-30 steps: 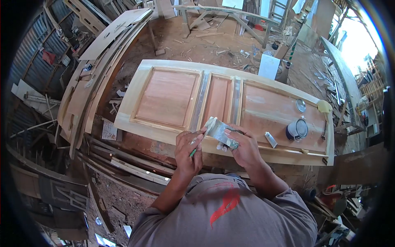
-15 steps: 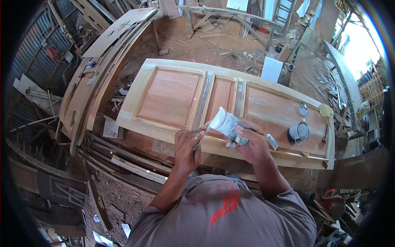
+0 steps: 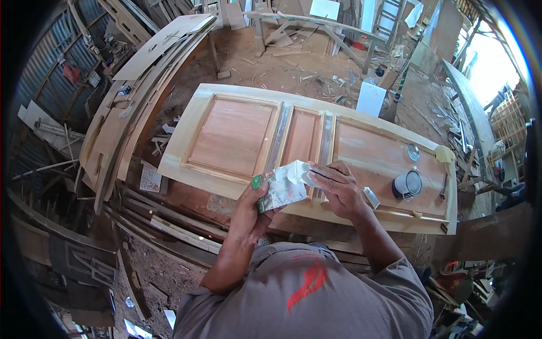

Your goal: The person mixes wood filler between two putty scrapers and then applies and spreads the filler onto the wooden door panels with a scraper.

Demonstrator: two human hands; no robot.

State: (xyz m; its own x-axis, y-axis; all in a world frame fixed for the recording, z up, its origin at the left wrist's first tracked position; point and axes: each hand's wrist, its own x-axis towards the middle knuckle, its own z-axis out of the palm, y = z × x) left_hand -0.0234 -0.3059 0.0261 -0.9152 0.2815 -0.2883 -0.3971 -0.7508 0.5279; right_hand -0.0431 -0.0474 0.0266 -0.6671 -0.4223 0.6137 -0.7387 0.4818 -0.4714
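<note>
1. Far left: stacked boards [image 3: 141, 96] lean beside the door, well apart from my hands.
2. My left hand [image 3: 248, 212] is closed around the green-edged end of a filler-smeared scraper [image 3: 279, 189]; thumb on top, fingers underneath, no slack in the grip.
3. The scraper is over the near rail of the wooden door [image 3: 226, 135], between my two hands and above the middle panels. Whether it touches the wood I can't tell.
4. It looks like a thin flat blade: light, stiff with a little spring, coated in whitish paste, so probably slick. Best held at the green end, off the wet face.
5. My right hand [image 3: 339, 189] pinches the scraper's other, white-caked end [image 3: 302, 169], fingers curled over it.
6. Right of that hand: a small tube [image 3: 371, 197] lies on the door, near.
7. Further right: an open can [image 3: 407, 183], its lid [image 3: 413, 152] just beyond, then a yellow pad [image 3: 445, 150] at the door's end.
</note>
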